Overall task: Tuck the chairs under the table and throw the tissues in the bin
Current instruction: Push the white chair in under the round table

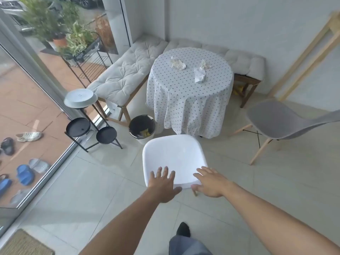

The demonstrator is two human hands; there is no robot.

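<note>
A white plastic chair (173,157) stands on the tiled floor just in front of the round table (191,100), which wears a dotted white cloth. My left hand (163,184) and my right hand (209,183) reach over the chair's near edge with fingers spread; whether they touch it is unclear. Crumpled tissues lie on the tabletop: one at the left (177,63), two at the right (201,71). A grey chair (279,120) stands apart at the right. The bin (142,130), lined in black, sits left of the table's foot.
Cushioned benches (125,74) run along the wall behind the table. A black tiered stand (86,124) carries a white dish by the glass door. A wooden frame (305,57) leans at the right. A doormat (24,243) lies at the lower left.
</note>
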